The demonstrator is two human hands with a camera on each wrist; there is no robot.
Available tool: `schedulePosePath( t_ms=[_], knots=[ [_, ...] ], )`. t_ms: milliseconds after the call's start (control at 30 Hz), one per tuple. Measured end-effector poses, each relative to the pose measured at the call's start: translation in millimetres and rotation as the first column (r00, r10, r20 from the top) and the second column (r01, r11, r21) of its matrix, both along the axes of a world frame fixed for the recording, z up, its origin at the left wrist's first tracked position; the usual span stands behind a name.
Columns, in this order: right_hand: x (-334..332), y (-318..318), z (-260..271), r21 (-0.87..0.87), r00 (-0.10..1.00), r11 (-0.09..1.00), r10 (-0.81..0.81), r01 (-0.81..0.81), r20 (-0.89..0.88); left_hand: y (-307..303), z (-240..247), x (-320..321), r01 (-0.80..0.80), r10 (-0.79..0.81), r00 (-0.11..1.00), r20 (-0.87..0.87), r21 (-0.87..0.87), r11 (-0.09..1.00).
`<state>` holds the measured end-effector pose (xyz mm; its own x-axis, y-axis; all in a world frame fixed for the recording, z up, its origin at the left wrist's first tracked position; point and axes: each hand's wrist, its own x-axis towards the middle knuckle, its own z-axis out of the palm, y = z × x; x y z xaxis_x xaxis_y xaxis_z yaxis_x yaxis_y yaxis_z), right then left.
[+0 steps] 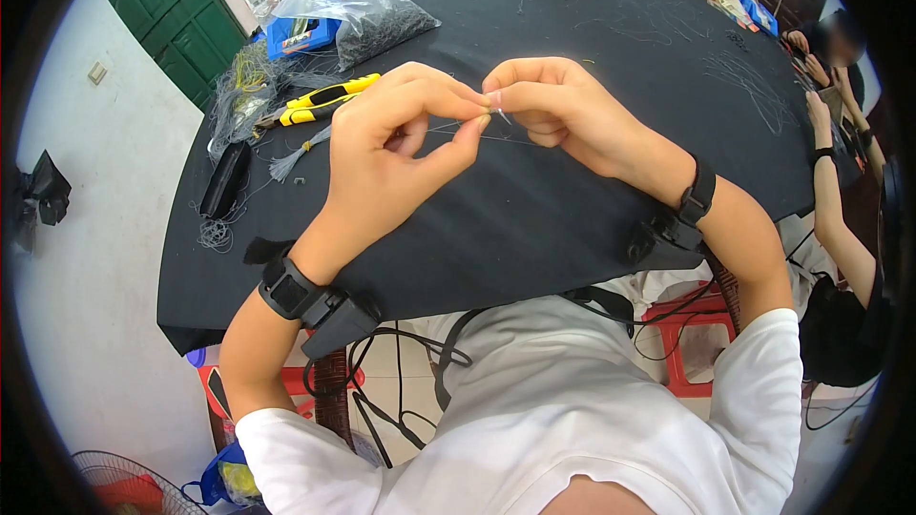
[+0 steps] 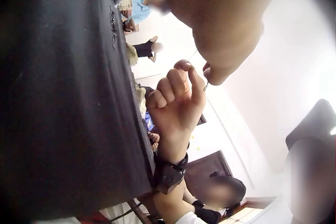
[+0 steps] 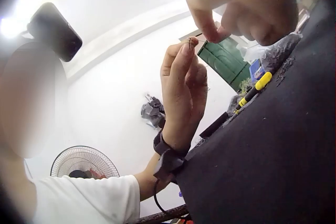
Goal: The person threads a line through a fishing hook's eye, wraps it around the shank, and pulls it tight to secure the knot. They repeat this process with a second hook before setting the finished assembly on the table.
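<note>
Both hands are raised over the black-covered table, their fingertips almost meeting. Between thumb and index finger, my left hand pinches a thin grey strand. My right hand pinches at the same strand just beside it, other fingers curled in. A small pale, shiny bit shows at the right fingertips; its kind is too small to tell. In the left wrist view a tiny loop hangs below the left fingertips. Left of the hands lie yellow-and-black pliers and a tied bundle of grey strands.
A black elongated case and tangled strands lie near the table's left edge. Behind the pliers are a blue box and a clear bag of dark pieces. Loose strands lie at right, near another person's arms.
</note>
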<state>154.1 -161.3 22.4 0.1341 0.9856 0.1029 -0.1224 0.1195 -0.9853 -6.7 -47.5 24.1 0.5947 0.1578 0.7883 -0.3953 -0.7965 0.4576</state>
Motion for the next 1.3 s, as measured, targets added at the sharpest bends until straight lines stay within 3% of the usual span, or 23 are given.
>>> schedulePosePath(
  t_ms=[167,367,767,867,967,1067,1300],
  knots=[
    [-1.9,-1.1,1.3,0.016,0.999,0.999,0.031,-0.03,-0.016,-2.7,3.0,-1.9,-0.046,0.034,0.996,0.083,0.155,0.987],
    [-1.9,-1.2,1.6,0.032,0.998,0.999,-0.032,0.033,-0.056,-3.3,3.7,-2.3,-0.032,0.021,0.997,0.078,0.152,0.988],
    [0.2,-1.1,0.1,0.073,0.999,0.997,0.002,0.002,-0.048,-8.3,9.4,-7.2,-0.086,0.063,0.992,0.105,0.222,0.971],
    [-3.0,-2.1,1.2,0.066,0.999,0.998,0.022,-0.019,-0.05,-4.1,11.1,-2.6,-0.083,-0.056,0.958,0.281,0.458,0.885],
    [-4.1,-3.6,2.4,0.102,0.996,0.993,0.067,-0.06,-0.066,-11.8,16.5,-11.3,-0.121,-0.029,0.96,0.279,0.504,0.855],
    [-5.7,-5.7,4.4,0.126,0.994,0.989,0.082,-0.073,-0.07,-9.0,15.5,-10.1,-0.066,-0.12,0.945,0.304,0.537,0.841],
    [-4.0,-4.1,2.3,0.137,0.992,0.988,0.089,-0.077,-0.085,-7.1,15.4,-9.9,-0.034,-0.147,0.949,0.28,0.553,0.833]
  ],
)
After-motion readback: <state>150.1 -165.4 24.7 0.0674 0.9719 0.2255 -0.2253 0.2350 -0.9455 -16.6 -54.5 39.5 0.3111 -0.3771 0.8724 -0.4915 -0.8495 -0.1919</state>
